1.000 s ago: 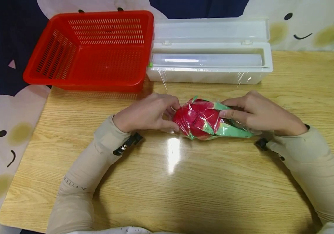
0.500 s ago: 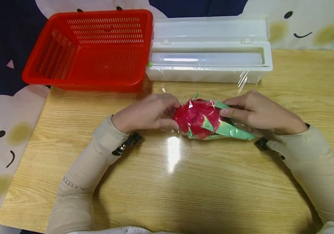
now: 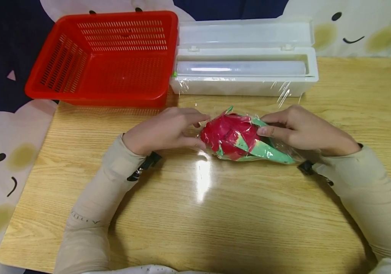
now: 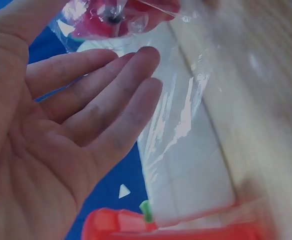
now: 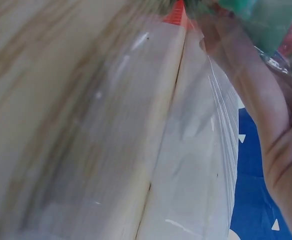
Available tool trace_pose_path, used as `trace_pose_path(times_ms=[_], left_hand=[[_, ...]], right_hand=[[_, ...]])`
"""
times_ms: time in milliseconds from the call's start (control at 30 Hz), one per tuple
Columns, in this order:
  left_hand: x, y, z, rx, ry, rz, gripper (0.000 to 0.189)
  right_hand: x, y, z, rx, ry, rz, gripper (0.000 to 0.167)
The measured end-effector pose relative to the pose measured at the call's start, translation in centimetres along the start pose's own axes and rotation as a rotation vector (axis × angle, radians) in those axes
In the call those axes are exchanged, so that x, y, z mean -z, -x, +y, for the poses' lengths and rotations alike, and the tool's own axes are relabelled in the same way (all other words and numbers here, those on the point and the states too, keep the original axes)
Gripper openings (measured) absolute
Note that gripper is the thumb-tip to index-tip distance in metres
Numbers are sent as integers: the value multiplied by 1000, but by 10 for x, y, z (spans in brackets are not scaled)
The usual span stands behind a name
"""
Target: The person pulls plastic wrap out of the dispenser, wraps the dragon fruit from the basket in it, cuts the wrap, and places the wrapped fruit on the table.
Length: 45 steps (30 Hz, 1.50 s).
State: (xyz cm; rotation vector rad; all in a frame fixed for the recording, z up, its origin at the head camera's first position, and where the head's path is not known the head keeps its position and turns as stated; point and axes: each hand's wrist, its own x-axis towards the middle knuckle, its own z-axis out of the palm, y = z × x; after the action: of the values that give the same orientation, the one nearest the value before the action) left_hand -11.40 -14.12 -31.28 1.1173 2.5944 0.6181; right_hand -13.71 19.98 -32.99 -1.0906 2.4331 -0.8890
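Note:
A red dragon fruit (image 3: 227, 135) with green leaf tips lies at mid-table in the head view, with clear cling film over it. My right hand (image 3: 305, 131) grips its green end between thumb and fingers; the film stretches close by. At the red end, my left hand (image 3: 162, 131) hovers with its thumb and fingers spread. The left wrist view shows those fingers (image 4: 111, 100) loosely extended, a gap between them and the wrapped fruit (image 4: 126, 17). The film (image 4: 181, 105) still runs back to the white dispenser box (image 3: 236, 88). The fruit's underside is hidden.
Behind the fruit the dispenser's lid (image 3: 246, 34) stands raised, exposing the film roll (image 3: 241, 68). To its left is a red plastic basket (image 3: 123, 78) with slotted walls. Everything rests on a wooden table (image 3: 195, 228), whose left edge shows.
My left hand has let go of the dragon fruit's red end and drawn back slightly left, its fingers spreading. The right hand keeps its hold. The fruit has barely shifted.

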Motion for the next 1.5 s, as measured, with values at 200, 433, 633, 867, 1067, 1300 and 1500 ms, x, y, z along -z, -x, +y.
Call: trace_pose_path(times_ms=[200,433,633,867,1067,1300,1500], left_hand=[[4,6,5,-28,-32,128,77],[-8,0,12,-182,-49,151,80],[-9,1,10,-164,-58,110,86],[-4,3,6,-138,-38,47,92],[2,5,3,-154,51,60,88],[6,8,-2,-177,2,73,65],[11,11,-3,-153,16,28,61]], right_hand=[[2,-1,-1,9,5,-11,16],[2,-1,0,19,6,-9,18],[2,-1,1,38,21,-10,20],[1,0,0,29,11,-15,22],[1,0,0,46,14,-19,21],[1,1,0,91,12,-17,24],[1,1,1,86,17,-19,25]])
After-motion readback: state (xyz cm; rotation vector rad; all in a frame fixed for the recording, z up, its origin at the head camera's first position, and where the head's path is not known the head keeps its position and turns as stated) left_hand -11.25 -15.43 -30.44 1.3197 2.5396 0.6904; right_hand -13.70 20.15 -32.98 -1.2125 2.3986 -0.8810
